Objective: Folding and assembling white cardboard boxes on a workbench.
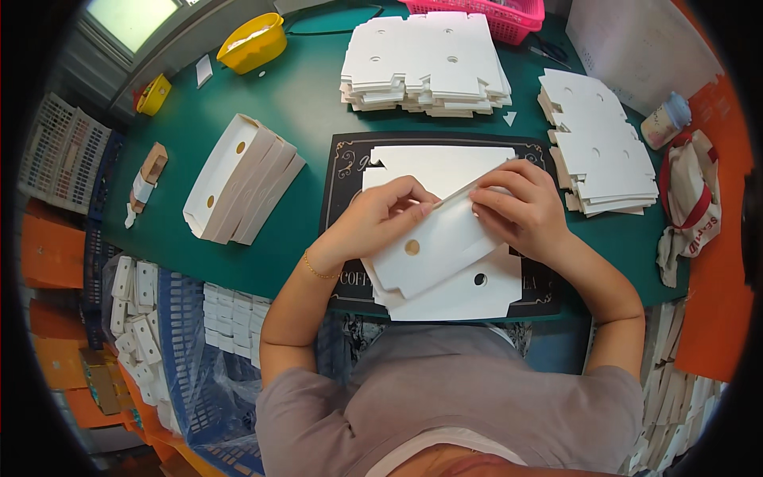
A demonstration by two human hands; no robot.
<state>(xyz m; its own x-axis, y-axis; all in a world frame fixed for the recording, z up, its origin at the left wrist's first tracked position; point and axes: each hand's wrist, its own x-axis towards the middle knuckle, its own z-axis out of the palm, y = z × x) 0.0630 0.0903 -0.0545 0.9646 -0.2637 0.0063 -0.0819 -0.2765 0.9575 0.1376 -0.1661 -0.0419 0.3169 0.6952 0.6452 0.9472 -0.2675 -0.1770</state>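
Both my hands grip a white cardboard box blank (447,242), partly folded, with a round hole near its left end. My left hand (381,216) pinches its upper edge at the left between thumb and fingers. At the right end, my right hand (520,208) has its thumb underneath and fingers curled over a raised flap. The blank lies tilted over another flat white blank (497,294) on a black printed mat (340,171). To the left stand several folded white boxes (246,183), nested together. A stack of flat blanks (421,52) sits beyond the mat, another stack (600,143) to the right.
Yellow basket (253,46) and pink basket (520,17) stand at the green table's back, scissors (548,52) nearby. A lidded cup (666,121) and cloth bag (691,199) lie at right. Below the left edge, a blue crate (176,342) adjoins finished white boxes (139,318).
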